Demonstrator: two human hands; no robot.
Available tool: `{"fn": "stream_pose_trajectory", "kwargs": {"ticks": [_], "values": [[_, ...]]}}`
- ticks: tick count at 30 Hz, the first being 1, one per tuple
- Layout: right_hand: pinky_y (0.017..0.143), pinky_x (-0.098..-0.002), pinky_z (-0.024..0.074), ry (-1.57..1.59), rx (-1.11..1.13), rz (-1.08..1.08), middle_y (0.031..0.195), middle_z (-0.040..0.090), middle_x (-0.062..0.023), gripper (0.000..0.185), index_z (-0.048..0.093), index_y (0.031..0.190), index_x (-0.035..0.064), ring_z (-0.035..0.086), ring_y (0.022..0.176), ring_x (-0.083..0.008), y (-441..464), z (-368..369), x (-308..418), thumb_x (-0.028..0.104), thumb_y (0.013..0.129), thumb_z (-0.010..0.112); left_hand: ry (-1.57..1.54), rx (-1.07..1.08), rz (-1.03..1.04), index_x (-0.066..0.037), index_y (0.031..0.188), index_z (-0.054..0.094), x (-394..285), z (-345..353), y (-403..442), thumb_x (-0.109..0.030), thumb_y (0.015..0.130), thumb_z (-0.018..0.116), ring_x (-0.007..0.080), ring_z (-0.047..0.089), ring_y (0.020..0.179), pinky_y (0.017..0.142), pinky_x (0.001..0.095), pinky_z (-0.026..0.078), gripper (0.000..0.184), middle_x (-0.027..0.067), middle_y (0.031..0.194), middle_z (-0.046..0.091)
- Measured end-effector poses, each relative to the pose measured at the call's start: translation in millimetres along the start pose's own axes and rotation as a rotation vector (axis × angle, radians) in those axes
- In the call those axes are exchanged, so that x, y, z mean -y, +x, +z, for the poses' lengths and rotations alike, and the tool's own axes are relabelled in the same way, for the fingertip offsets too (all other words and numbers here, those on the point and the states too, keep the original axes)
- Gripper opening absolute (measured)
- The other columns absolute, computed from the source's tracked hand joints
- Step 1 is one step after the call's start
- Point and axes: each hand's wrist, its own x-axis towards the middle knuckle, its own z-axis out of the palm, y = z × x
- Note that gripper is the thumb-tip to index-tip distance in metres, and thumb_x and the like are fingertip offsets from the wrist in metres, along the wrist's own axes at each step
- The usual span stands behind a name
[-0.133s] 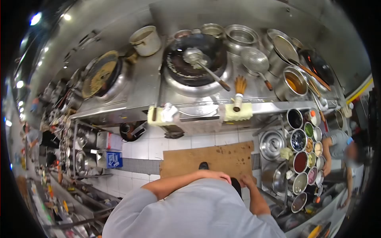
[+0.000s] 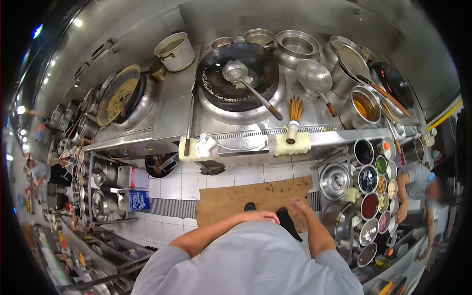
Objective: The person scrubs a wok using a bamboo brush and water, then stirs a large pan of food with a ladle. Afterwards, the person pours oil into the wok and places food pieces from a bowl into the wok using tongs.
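Observation:
My left hand lies across the front of my shirt, its fingers stretched out flat and nothing seen in it. My right hand hangs out at my right side with its fingers extended, touching nothing visible. Ahead of both, on the steel range, sits a dark wok with bits of pale food stuck to its side. A ladle rests in the wok, its wooden-tipped handle over the near rim. To its right stand a bamboo brush and a perforated strainer.
At right, a rack holds several seasoning pots beside a lidded pot; a co-worker's arm reaches there. A second wok with a mesh strainer stands left. Brown cardboard covers the floor underfoot. Folded yellow cloths lie on the range's front edge.
My right hand has moved forward and outward, away from my body. My left hand has shifted slightly left. The view has shifted a little, and the wok and ladle keep their arrangement.

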Motion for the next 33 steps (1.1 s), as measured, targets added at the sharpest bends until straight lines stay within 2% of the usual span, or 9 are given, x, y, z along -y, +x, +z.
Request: {"fn": "stream_pose_trajectory", "kwargs": {"ticks": [5,10,14,20,23,25,27,30,33], "values": [[0.062,-0.0450,0.0565,0.307,-0.060,-0.062,0.093,0.064,-0.0115,0.031,0.047,0.122,0.0105,0.064,0.075,-0.0259,70.9,-10.7,123.3,0.026,0.096,0.052,0.062,-0.509,-0.060,-0.007,0.116,0.062,17.3,-26.9,-6.8,-0.027,0.097,0.054,0.0199,0.060,0.105,0.092,0.0332,0.046,0.029,0.0087,0.109,0.066],[0.104,-0.0586,0.0375,0.780,-0.022,0.119,0.151,0.030,-0.0105,0.061,0.029,0.146,0.0088,0.042,0.129,-0.0342,188.2,-22.3,155.7,0.044,0.097,0.041,0.053,-0.920,-0.137,-0.007,0.116,0.061,-0.4,-49.0,-18.0,-0.025,0.098,0.056,0.0181,0.060,0.098,0.088,0.0334,0.047,0.026,0.0074,0.102,0.065],[0.104,-0.0569,0.0382,1.033,-0.001,0.290,0.136,0.050,-0.0115,0.053,0.047,0.134,0.0059,0.045,0.127,-0.0343,222.2,-23.1,145.7,0.043,0.095,0.047,0.068,-1.031,-0.154,-0.006,0.114,0.061,-6.5,-51.1,-2.7,-0.022,0.098,0.055,0.0171,0.059,0.097,0.087,0.0322,0.047,0.024,0.0066,0.100,0.064],[0.109,-0.0563,0.0304,1.062,-0.014,0.228,0.132,0.053,-0.0141,0.043,0.049,0.130,0.0022,0.047,0.127,-0.0322,222.5,-2.7,151.1,0.025,0.093,0.052,-0.003,-1.091,-0.137,-0.007,0.114,0.060,-13.8,-67.5,-0.4,-0.019,0.094,0.058,0.0201,0.063,0.093,0.082,0.0349,0.050,0.023,0.0076,0.100,0.067],[0.104,-0.0412,0.0417,0.824,0.341,-0.152,0.128,0.056,-0.0157,0.048,0.045,0.133,0.0014,0.053,0.121,-0.0316,161.2,-10.3,136.0,0.002,0.086,0.050,0.014,-1.107,-0.072,-0.007,0.107,0.063,-17.4,-81.5,3.4,-0.016,0.093,0.058,0.0201,0.063,0.093,0.081,0.0348,0.050,0.017,0.0077,0.101,0.067],[0.084,-0.0402,0.0555,0.627,0.218,0.043,0.114,0.061,-0.0233,0.038,0.050,0.123,-0.0002,0.065,0.098,-0.0301,89.0,-15.9,182.8,-0.004,0.085,0.046,0.115,-1.104,-0.052,-0.007,0.105,0.065,-32.1,-101.5,3.0,-0.013,0.092,0.059,0.0228,0.064,0.093,0.081,0.0359,0.051,0.015,0.0093,0.101,0.067],[0.079,-0.0417,0.0576,0.058,0.191,0.056,0.108,0.064,-0.0199,0.029,0.051,0.121,0.0012,0.067,0.090,-0.0292,65.9,-48.7,189.8,0.003,0.092,0.048,0.251,-1.044,-0.018,-0.006,0.104,0.065,-86.0,-131.5,-8.0,-0.012,0.092,0.059,0.0250,0.064,0.094,0.082,0.0368,0.051,0.015,0.0102,0.101,0.066],[0.075,-0.0418,0.0585,-0.046,0.168,-0.235,0.104,0.066,-0.0174,0.029,0.051,0.122,0.0030,0.069,0.083,-0.0281,-4.0,-59.5,279.3,0.020,0.099,0.049,0.572,-1.092,-0.014,-0.005,0.105,0.065,-134.3,-175.6,-31.8,-0.006,0.087,0.060,0.0319,0.059,0.103,0.089,0.0400,0.048,0.019,0.0129,0.109,0.062],[0.100,-0.0552,0.0427,0.614,0.467,-0.178,0.131,0.053,-0.0193,0.059,0.045,0.135,0.0067,0.052,0.121,-0.0331,-34.0,-7.7,398.3,0.052,0.098,0.042,0.936,-1.249,0.197,-0.004,0.106,0.065,-174.9,-225.5,-40.6,-0.004,0.082,0.062,0.0359,0.051,0.115,0.098,0.0431,0.042,0.025,0.0171,0.120,0.056]]}}
